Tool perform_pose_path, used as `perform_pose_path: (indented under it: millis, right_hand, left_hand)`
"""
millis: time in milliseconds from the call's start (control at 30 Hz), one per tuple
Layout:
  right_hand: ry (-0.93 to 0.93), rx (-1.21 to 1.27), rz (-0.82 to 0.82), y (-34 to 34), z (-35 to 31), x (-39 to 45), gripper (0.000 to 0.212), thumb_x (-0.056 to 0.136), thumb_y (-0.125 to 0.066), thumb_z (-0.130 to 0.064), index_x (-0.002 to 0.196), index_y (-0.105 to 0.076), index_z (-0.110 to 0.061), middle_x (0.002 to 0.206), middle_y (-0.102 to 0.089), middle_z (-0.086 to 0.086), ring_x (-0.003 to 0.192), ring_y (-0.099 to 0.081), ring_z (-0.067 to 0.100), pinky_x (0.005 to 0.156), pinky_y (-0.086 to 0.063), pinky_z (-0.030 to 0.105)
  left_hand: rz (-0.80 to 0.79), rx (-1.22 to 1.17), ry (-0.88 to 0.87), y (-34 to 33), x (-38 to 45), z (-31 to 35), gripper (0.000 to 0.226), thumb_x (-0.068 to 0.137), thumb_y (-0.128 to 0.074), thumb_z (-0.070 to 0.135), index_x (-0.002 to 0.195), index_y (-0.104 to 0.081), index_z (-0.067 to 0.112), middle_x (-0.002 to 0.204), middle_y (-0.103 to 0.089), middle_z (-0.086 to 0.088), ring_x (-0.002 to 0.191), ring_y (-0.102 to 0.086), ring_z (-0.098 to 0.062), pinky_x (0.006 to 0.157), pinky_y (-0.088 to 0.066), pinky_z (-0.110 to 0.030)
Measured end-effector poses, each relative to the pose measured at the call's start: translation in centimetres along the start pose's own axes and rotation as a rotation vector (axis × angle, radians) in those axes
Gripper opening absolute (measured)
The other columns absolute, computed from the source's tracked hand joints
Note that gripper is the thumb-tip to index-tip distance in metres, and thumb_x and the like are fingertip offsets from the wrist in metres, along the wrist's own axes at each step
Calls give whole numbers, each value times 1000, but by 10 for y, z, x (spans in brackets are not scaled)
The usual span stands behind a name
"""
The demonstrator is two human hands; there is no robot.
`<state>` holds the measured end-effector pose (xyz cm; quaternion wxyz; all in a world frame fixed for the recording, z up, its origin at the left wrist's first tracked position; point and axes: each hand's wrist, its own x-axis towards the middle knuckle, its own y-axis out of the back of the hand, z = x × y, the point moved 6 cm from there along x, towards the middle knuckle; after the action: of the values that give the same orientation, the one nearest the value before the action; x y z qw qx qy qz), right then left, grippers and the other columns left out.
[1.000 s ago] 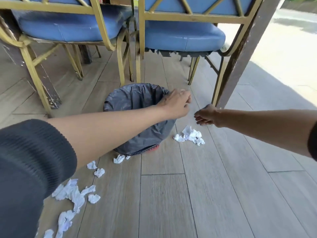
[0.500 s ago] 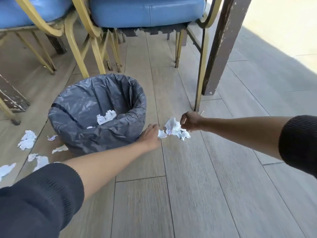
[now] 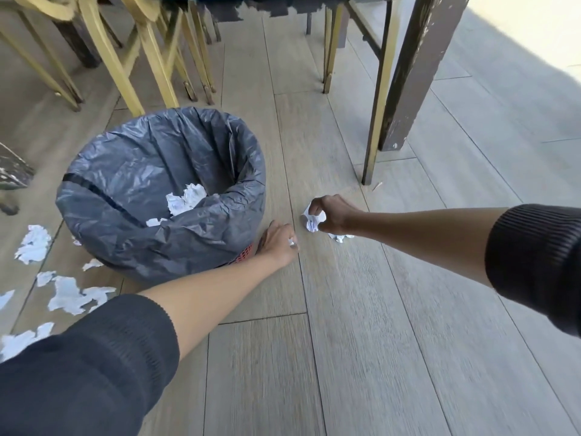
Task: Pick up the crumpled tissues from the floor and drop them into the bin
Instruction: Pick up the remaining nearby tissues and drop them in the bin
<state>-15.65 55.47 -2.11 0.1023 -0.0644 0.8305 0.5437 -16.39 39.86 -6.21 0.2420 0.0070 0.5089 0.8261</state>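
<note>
R hand (image 3: 333,217) grips 1 tissue wad (image 3: 312,220); L hand (image 3: 276,243) pinches small scrap (image 3: 292,242); 1 bin (image 3: 163,190), 2 tissues inside

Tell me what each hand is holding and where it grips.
Right hand: a crumpled tissue, pinched at its top by the fingers. Left hand: a small tissue scrap at the fingertips.

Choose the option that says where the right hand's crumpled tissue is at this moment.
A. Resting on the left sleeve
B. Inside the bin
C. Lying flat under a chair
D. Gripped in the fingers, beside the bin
D: the right hand pinches a crumpled tissue in its fingers, to the right of the bin and outside its rim.
</note>
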Motion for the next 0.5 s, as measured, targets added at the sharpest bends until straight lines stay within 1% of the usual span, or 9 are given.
perform_pose_path:
  millis: [67, 133, 200, 267, 333, 400, 467, 500]
  right_hand:
    - [10, -49, -3, -7, -2, 2, 43, 80, -67, -3, 119, -64, -19, 123, -66, 1, 113, -61, 23, 88, -52, 35]
    - [33, -122, -10, -11, -5, 3, 40, 82, -66, -6, 119, -64, -21, 123, -65, 3, 110, -62, 25, 83, -54, 35]
    - [75, -201, -44, -15, -9, 4, 34, 85, -65, -9, 115, -65, -22, 117, -66, 4, 103, -63, 27, 77, -54, 34]
    - [120, -283, -87, -21, -14, 3, 25, 88, -63, -14, 111, -65, -23, 110, -67, 5, 95, -65, 27, 73, -56, 36]
    - [146, -350, -81, -27, -19, 0, 15, 91, -60, -22, 106, -65, -23, 101, -68, 3, 86, -65, 26, 69, -56, 37]
    - [168, -397, -43, -33, -24, -3, 14, 95, -54, -28, 102, -64, -21, 93, -67, 2, 79, -63, 25, 64, -52, 34]
    - [207, -402, -80, -43, -28, -7, 15, 99, -49, -22, 106, -61, -15, 90, -67, 5, 73, -62, 23, 58, -48, 32]
    - [224, -387, -110, -48, -29, -8, 15, 100, -48, -18, 107, -60, -12, 88, -67, 6, 70, -63, 22, 57, -50, 34]
  left_hand:
    - [-3, -2, -39, 1, -4, -1, 6, 88, -68, 15, 95, -66, 14, 115, -58, -6, 112, -55, -23, 84, -39, -26]
    - [-32, -18, -58, 1, -9, -4, 10, 90, -67, 15, 99, -63, 14, 118, -58, -5, 113, -54, -22, 84, -39, -27]
    - [-58, -28, -63, 1, -11, -7, 20, 90, -66, 16, 107, -56, 15, 120, -56, -4, 110, -54, -22, 86, -44, -29]
    - [-58, -35, -61, 5, -13, -6, 27, 88, -67, 16, 110, -52, 15, 120, -55, -4, 107, -56, -24, 87, -48, -34]
    - [-58, -13, -56, 9, -12, -2, 31, 85, -67, 13, 112, -51, 15, 121, -53, -6, 107, -56, -25, 86, -48, -33]
    - [-56, 15, -47, 13, -10, 2, 30, 85, -64, 12, 112, -53, 16, 122, -50, -6, 109, -55, -26, 86, -44, -32]
    - [-33, 35, -48, 18, -8, 8, 21, 88, -58, 17, 109, -55, 17, 121, -49, -6, 111, -54, -27, 90, -43, -34]
    - [-18, 40, -46, 21, -6, 9, 18, 91, -54, 20, 109, -56, 16, 122, -49, -7, 112, -53, -28, 93, -43, -35]
